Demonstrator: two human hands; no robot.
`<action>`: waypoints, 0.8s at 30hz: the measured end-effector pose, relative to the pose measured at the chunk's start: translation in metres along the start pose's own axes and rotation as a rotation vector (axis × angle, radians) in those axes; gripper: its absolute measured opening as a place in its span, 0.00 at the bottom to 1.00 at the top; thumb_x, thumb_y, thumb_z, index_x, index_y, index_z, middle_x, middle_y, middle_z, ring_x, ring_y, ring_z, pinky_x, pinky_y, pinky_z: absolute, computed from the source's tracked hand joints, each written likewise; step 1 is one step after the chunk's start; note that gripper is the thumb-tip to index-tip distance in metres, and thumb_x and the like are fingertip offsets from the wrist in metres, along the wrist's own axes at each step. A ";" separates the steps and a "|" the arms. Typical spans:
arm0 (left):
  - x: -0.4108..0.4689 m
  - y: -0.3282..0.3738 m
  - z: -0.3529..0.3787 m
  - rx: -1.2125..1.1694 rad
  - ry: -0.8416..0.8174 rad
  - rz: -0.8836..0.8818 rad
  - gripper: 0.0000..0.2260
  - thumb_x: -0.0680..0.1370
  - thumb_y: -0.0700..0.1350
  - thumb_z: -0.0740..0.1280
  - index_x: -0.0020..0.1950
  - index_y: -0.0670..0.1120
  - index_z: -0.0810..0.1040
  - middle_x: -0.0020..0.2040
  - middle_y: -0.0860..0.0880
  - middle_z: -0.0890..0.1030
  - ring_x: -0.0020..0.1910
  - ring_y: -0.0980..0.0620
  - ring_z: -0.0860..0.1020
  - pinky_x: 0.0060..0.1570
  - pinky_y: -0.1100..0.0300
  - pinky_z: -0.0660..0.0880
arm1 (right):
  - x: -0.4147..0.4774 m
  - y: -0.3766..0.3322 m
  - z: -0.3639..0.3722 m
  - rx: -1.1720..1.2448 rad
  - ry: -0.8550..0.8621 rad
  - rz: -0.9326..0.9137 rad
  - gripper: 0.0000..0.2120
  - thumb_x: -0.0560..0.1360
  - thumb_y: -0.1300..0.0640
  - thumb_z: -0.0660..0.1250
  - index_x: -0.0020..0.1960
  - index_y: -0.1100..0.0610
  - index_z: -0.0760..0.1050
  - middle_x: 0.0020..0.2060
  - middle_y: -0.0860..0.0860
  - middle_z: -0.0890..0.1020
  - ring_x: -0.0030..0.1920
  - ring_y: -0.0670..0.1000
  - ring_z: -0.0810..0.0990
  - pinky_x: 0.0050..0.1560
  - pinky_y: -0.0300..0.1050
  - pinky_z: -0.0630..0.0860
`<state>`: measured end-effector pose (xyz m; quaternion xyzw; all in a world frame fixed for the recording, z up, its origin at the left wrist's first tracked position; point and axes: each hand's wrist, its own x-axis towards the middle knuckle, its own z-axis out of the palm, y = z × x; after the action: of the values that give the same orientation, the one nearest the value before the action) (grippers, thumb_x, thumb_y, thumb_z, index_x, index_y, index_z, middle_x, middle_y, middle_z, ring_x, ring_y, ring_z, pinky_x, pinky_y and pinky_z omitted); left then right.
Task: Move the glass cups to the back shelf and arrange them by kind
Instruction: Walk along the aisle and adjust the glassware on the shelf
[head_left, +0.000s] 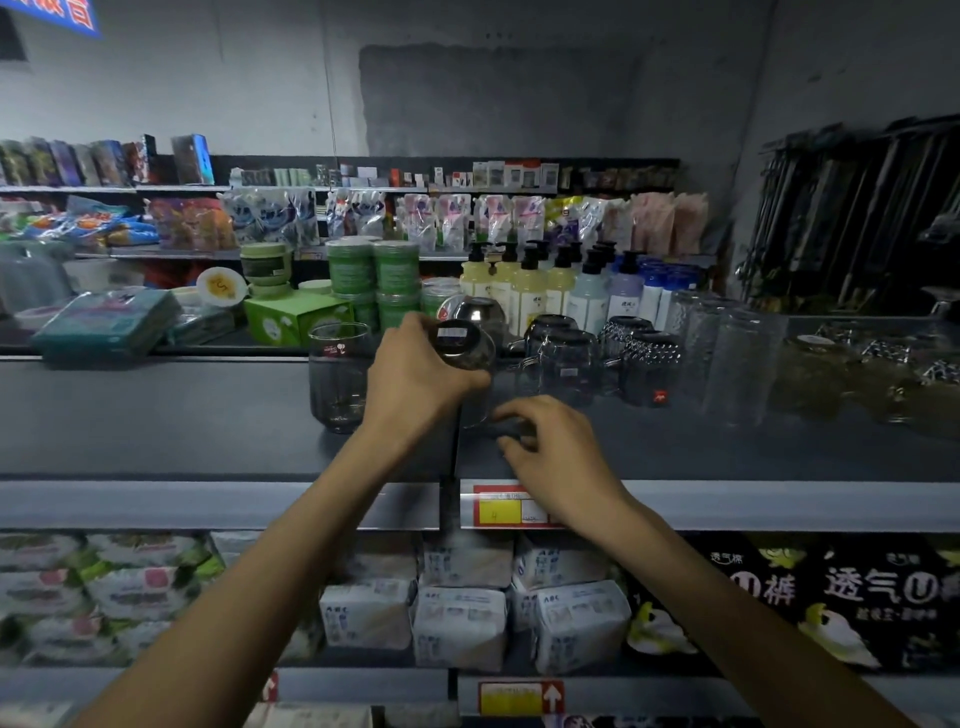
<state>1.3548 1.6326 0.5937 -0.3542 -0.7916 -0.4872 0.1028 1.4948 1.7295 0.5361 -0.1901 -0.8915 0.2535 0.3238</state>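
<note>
The left hand (415, 374) grips an upturned glass cup (470, 358) from its left side, fingers curled round the wall. The cup's rim is on or just above the grey top shelf (156, 415). The right hand (553, 452) lies just right of the cup's rim, fingers curled at something dark; whether it holds anything I cannot tell. A barcode sticker (453, 332) on the cup's base is unreadable. Packs (576, 618) below read "ABC". The cup is clear and smooth. An upright smoky tumbler (337, 374) stands just left, upturned glass mugs (563, 361) right.
</note>
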 end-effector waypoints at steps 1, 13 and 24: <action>0.004 0.001 0.004 0.002 -0.012 0.010 0.35 0.63 0.51 0.82 0.67 0.45 0.77 0.53 0.52 0.82 0.48 0.53 0.79 0.47 0.59 0.77 | 0.004 0.001 -0.001 0.002 0.006 0.010 0.14 0.78 0.61 0.71 0.63 0.54 0.81 0.60 0.51 0.81 0.59 0.49 0.81 0.64 0.47 0.79; 0.028 -0.008 0.034 -0.135 -0.014 -0.124 0.34 0.67 0.55 0.82 0.68 0.44 0.76 0.52 0.53 0.78 0.48 0.55 0.75 0.42 0.63 0.69 | 0.068 0.022 -0.020 -0.102 0.242 -0.007 0.22 0.75 0.69 0.67 0.66 0.55 0.79 0.60 0.52 0.82 0.61 0.52 0.79 0.65 0.43 0.74; 0.027 -0.028 0.053 -0.304 0.025 -0.120 0.36 0.70 0.59 0.80 0.73 0.48 0.72 0.60 0.54 0.78 0.59 0.54 0.77 0.55 0.60 0.72 | 0.094 0.065 -0.037 -0.291 0.159 0.040 0.30 0.75 0.58 0.74 0.73 0.57 0.68 0.68 0.54 0.73 0.70 0.57 0.71 0.70 0.50 0.69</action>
<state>1.3262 1.6817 0.5611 -0.3118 -0.7270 -0.6110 0.0286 1.4636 1.8408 0.5688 -0.2721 -0.8863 0.1121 0.3575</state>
